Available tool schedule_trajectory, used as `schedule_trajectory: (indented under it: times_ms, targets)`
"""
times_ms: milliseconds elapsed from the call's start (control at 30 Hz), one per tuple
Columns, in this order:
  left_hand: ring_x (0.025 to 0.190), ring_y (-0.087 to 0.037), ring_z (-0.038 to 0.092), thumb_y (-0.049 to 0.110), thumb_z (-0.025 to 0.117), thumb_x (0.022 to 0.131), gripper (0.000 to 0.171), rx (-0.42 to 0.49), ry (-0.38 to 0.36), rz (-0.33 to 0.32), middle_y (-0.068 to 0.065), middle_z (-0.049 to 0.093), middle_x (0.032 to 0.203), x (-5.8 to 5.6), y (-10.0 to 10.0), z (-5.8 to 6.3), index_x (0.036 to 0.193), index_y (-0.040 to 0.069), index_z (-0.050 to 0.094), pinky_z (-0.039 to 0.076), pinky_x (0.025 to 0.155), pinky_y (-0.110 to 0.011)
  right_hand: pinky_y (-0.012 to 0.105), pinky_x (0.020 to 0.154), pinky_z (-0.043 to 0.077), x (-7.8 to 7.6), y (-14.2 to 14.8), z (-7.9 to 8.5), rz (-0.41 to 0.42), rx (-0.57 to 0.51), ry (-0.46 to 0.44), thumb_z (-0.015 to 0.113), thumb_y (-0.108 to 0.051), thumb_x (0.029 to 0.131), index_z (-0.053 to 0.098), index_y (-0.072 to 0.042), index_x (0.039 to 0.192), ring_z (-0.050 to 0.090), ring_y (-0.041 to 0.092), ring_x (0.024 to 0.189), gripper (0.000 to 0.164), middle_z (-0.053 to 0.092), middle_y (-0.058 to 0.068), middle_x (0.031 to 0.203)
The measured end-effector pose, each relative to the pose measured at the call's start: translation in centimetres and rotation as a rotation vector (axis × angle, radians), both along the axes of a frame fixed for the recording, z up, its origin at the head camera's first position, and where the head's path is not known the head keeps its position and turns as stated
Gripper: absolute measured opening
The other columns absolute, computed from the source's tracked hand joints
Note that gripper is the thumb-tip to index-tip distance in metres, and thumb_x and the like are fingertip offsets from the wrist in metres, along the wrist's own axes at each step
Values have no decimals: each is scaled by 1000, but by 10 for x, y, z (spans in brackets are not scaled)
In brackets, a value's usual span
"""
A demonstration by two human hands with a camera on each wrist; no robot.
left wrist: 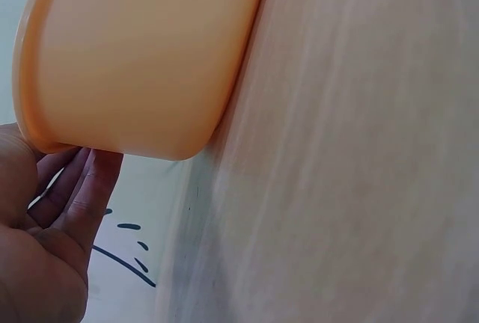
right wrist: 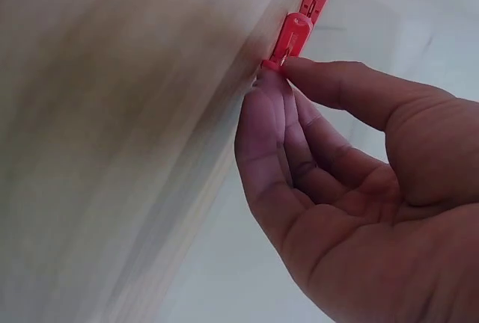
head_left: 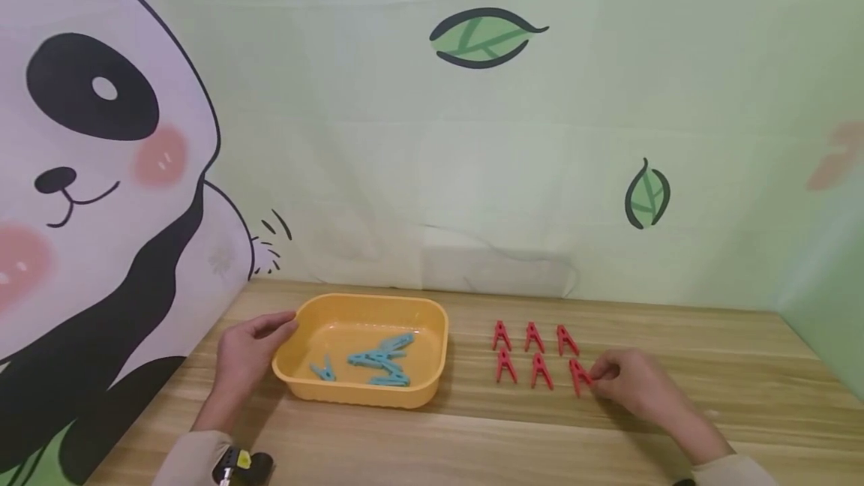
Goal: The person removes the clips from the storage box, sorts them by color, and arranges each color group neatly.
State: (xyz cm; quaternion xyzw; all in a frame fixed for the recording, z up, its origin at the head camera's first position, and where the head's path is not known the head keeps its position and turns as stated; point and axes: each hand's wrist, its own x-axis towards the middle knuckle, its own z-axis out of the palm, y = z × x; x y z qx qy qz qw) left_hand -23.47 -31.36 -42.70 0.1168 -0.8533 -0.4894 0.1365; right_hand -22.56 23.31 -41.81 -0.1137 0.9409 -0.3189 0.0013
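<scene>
A yellow plastic basin [head_left: 358, 394] stands left of centre on the wooden table, with several blue clothespins [head_left: 379, 358] lying inside. My left hand [head_left: 246, 351] grips its left rim; in the left wrist view the fingers [left wrist: 93, 188] reach behind the rim. Red clothespins [head_left: 538, 367] lie in two rows to the right of the basin, legs towards me. My right hand [head_left: 634, 382] pinches the front-right red clothespin [right wrist: 293, 33] between thumb and fingertips, at the end of the front row.
A green cloth wall with a panda [head_left: 101, 88] and leaf drawings rises behind the wooden table [head_left: 486, 433] and along its sides. A small black device with a yellow mark [head_left: 244, 459] sits at the left wrist.
</scene>
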Motion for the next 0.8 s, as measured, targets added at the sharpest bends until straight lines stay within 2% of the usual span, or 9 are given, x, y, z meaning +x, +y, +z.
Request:
schedule_trajectory:
  times_ms: [233, 400, 533, 800]
  targets:
    - [124, -31, 65, 29, 74, 103, 39, -5, 5, 8, -17, 71, 135, 0, -1, -1, 133, 3, 73, 49, 80, -5, 25, 56, 50, 1, -3, -2, 29, -87, -43, 79, 0, 85, 74, 0, 91, 60, 16, 67, 9, 66, 0, 77]
    - [123, -30, 65, 28, 74, 103, 38, -7, 21, 5, -17, 72, 133, -1, -1, -1, 132, 3, 74, 47, 80, -4, 25, 55, 50, 2, -4, -1, 18, -100, -69, 79, -1, 87, 73, 1, 94, 62, 17, 66, 10, 67, 1, 78]
    - [124, -30, 65, 27, 74, 103, 38, -13, 26, 1, -16, 72, 133, -1, -1, -1, 132, 3, 74, 47, 80, -4, 26, 56, 52, 2, -4, 0, 7, -102, -84, 79, -2, 88, 73, 2, 96, 63, 17, 68, 11, 68, 1, 81]
    - [125, -31, 65, 26, 74, 103, 37, -36, 29, -1, -16, 72, 132, -1, -1, -1, 132, 3, 74, 45, 80, -3, 31, 69, 55, 2, -4, 4, -26, -78, -61, 80, -6, 87, 74, 1, 101, 64, 16, 80, 17, 71, 1, 86]
